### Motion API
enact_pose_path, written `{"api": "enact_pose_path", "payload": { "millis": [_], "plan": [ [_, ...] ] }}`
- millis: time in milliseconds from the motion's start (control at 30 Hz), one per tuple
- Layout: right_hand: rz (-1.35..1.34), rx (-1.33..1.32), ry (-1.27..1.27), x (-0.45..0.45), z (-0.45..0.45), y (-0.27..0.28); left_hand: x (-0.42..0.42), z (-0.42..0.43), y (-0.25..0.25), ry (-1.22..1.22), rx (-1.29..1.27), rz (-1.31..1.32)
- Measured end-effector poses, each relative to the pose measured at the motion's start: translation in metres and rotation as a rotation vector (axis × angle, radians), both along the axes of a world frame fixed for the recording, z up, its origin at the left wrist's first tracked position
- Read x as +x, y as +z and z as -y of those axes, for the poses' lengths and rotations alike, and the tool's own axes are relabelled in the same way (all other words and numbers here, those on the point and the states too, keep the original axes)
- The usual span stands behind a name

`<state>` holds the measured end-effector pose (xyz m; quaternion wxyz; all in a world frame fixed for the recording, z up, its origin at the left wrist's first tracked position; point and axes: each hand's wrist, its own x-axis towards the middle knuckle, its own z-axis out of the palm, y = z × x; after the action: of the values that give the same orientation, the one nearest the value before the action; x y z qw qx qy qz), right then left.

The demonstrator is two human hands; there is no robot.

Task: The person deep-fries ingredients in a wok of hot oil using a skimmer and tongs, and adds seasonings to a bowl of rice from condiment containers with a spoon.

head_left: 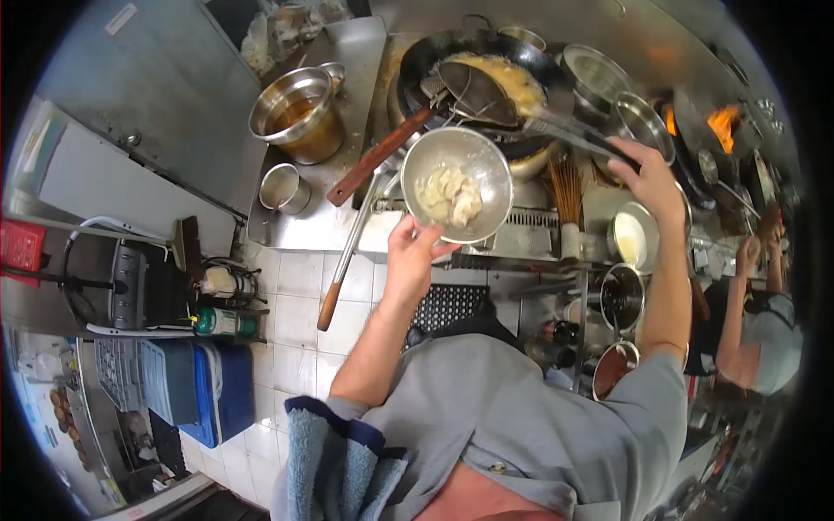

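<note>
Where yellow liquid (512, 73) pools: wok (426, 57), a strainer (483, 95) over it.
Pot (318, 137): left of the wok, brown liquid (291, 115) inside.
Bowl (492, 167): on the wok's near side, rim grasped by the left hand (415, 249).
Tool (575, 135): handle clenched in the right hand (643, 170), metal end toward the wok.
Food (452, 194): pale pieces inside the bowl.

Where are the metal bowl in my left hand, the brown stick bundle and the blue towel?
Metal bowl (453, 149): head view, bare inner wall.
Brown stick bundle (568, 193): head view, middle of sticks.
Blue towel (326, 458): head view, front folds.
</note>
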<state>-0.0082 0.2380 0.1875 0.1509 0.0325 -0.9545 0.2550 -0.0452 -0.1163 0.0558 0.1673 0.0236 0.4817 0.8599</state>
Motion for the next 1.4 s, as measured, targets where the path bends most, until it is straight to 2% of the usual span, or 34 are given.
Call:
{"api": "enact_pose_path", "payload": {
  "millis": [67, 100, 167, 267, 400, 533, 667, 867, 933, 1000, 1067, 1200, 1267, 1400],
  "plan": [
    [0.159, 0.162, 0.106, 0.024, 0.057, 0.025, -0.004, 0.004, -0.006, -0.039, -0.034, -0.045],
    [0.131, 0.348, 0.171, 0.031, 0.079, 0.027, -0.006, 0.004, -0.008, -0.07, -0.045, -0.072],
    [0.053, 0.6, 0.14, 0.035, 0.107, 0.014, -0.004, 0.0, 0.001, -0.14, -0.015, -0.083],
    [0.073, 0.792, 0.1, 0.033, 0.122, 0.022, 0.002, -0.008, 0.0, -0.149, -0.018, -0.108],
    [-0.014, 0.803, 0.002, 0.043, 0.126, 0.051, -0.003, -0.008, -0.007, -0.18, 0.04, -0.104],
    [0.01, 0.905, 0.079, 0.01, 0.1, 0.027, -0.01, -0.018, -0.001, -0.2, 0.044, -0.064],
    [-0.063, 0.821, 0.059, 0.002, 0.079, 0.053, -0.021, -0.038, 0.005, -0.192, 0.069, 0.009],
    [-0.161, 0.724, -0.123, -0.017, 0.022, 0.13, -0.043, -0.067, 0.008, -0.136, 0.094, 0.06],
    [-0.122, 0.75, -0.202, -0.035, 0.007, 0.133, -0.045, -0.068, 0.002, -0.121, 0.103, 0.077],
    [-0.083, 0.779, -0.261, -0.06, -0.013, 0.123, -0.045, -0.063, -0.005, -0.145, 0.06, 0.084],
    [0.111, 0.761, -0.347, -0.088, -0.013, 0.105, -0.04, -0.056, -0.005, -0.151, 0.04, 0.091],
    [0.307, 0.732, -0.432, -0.162, -0.041, 0.022, -0.021, -0.038, 0.0, -0.121, 0.041, 0.097],
    [0.311, 0.673, -0.474, -0.18, -0.05, -0.005, -0.012, -0.026, 0.003, -0.102, 0.019, 0.09],
    [0.312, 0.586, -0.508, -0.192, -0.036, 0.009, 0.005, -0.004, 0.007, -0.014, 0.008, 0.151]
  ]
}}
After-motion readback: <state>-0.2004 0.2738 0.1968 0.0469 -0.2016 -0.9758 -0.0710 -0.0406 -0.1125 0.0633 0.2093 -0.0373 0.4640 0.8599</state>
